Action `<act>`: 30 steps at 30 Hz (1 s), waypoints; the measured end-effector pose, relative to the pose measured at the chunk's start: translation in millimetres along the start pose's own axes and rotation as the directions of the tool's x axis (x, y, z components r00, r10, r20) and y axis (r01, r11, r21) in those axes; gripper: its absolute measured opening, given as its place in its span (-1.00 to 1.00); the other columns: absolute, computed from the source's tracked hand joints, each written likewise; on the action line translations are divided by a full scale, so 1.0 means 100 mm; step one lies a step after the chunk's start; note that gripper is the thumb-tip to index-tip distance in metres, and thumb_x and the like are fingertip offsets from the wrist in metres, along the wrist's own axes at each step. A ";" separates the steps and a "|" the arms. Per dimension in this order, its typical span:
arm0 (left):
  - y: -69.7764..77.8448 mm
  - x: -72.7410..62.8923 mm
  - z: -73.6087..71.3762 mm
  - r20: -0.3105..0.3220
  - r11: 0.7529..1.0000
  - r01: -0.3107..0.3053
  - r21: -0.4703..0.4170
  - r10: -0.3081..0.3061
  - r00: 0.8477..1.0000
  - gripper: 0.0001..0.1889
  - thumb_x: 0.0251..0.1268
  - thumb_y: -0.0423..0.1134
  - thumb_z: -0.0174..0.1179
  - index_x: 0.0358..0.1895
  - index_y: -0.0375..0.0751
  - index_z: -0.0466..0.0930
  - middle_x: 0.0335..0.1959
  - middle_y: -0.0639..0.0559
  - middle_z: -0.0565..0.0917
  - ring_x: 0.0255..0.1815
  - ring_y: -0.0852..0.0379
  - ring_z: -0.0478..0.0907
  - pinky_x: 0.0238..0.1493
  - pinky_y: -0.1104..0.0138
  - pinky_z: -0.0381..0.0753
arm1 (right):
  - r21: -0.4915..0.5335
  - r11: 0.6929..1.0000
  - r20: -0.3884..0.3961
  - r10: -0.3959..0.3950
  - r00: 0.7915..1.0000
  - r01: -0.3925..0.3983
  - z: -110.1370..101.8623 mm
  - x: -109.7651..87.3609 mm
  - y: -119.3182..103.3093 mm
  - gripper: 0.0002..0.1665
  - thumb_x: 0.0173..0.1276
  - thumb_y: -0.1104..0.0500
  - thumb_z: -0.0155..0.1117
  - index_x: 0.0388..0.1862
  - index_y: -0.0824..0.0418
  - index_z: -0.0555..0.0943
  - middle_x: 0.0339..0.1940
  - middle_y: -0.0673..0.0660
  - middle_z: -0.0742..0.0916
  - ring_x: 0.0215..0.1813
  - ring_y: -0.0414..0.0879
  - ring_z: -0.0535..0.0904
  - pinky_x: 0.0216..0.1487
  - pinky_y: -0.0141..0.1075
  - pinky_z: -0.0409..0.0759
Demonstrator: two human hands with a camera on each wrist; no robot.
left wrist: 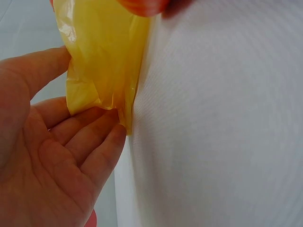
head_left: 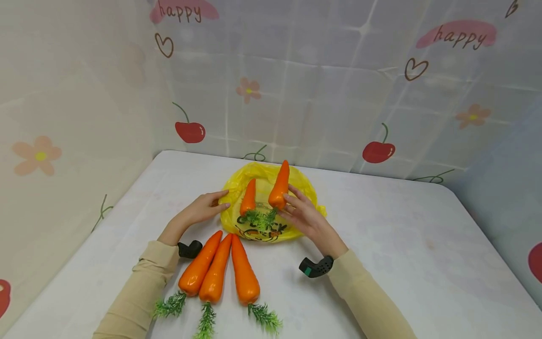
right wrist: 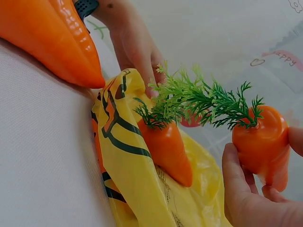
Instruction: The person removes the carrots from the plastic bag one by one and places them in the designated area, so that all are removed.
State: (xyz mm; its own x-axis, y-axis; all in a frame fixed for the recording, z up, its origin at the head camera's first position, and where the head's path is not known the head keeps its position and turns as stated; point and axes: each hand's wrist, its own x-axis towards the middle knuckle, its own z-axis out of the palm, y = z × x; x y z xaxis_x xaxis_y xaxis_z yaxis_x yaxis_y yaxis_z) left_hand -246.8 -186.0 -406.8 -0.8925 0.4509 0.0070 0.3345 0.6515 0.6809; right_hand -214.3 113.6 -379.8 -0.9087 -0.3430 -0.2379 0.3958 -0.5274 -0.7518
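My right hand holds an orange carrot by its thick end, tip pointing up, over the right half of a yellow plastic bag. Green leaves hang from that carrot toward the middle of the bag. Another carrot lies inside the bag, its leaves close to those of the held one. At the bag's left side is my left hand, thumb and fingers apart and fingertips touching the yellow plastic. The left wrist view shows the thumb at the bag's edge and the other fingers extended along its side.
Three carrots lie on the white table in front of the bag: a left one, a middle one and a right one, leaves toward me. A patterned curtain stands behind the table.
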 end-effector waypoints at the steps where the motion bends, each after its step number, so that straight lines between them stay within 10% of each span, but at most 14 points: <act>1: 0.00 0.00 0.00 0.000 1.000 0.002 0.000 -0.002 1.000 -0.40 0.42 -0.09 0.04 0.37 -0.42 0.20 0.30 -0.36 0.28 0.31 -0.23 0.20 0.25 -0.03 0.21 | 0.003 1.000 0.002 -0.014 1.000 0.014 0.00 -0.01 -0.01 -0.34 0.47 0.28 -0.01 0.48 0.06 0.07 0.31 0.23 0.33 0.14 0.03 0.39 0.14 -0.17 0.43; 18: 0.01 -0.01 0.00 -0.004 1.000 0.013 -0.005 -0.013 1.000 -0.39 0.41 -0.09 0.04 0.36 -0.42 0.20 0.30 -0.36 0.28 0.30 -0.23 0.21 0.24 -0.03 0.21 | -0.042 0.983 0.059 -0.179 0.982 0.181 0.00 -0.15 0.00 -0.31 0.44 0.33 -0.01 0.48 0.06 0.06 0.30 0.22 0.33 0.23 0.06 0.34 0.23 -0.09 0.33; 30: 0.01 0.00 0.00 0.000 1.000 0.002 -0.003 -0.002 1.000 -0.41 0.42 -0.12 0.04 0.36 -0.44 0.20 0.30 -0.36 0.28 0.30 -0.24 0.21 0.24 -0.03 0.21 | -0.360 0.824 0.114 -0.426 0.898 0.437 -0.07 -0.21 0.05 -0.22 0.38 0.36 0.11 0.48 0.08 0.06 0.24 0.24 0.37 0.20 0.08 0.36 0.10 -0.18 0.47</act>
State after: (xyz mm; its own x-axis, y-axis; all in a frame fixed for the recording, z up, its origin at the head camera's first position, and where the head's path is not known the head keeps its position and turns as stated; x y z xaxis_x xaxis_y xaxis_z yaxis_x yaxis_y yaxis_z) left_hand -246.5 -185.3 -406.3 -0.8930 0.4500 0.0057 0.3321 0.6504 0.6831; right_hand -194.1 123.3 -383.1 -0.9691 -0.1719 0.1767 -0.1183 -0.3044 -0.9452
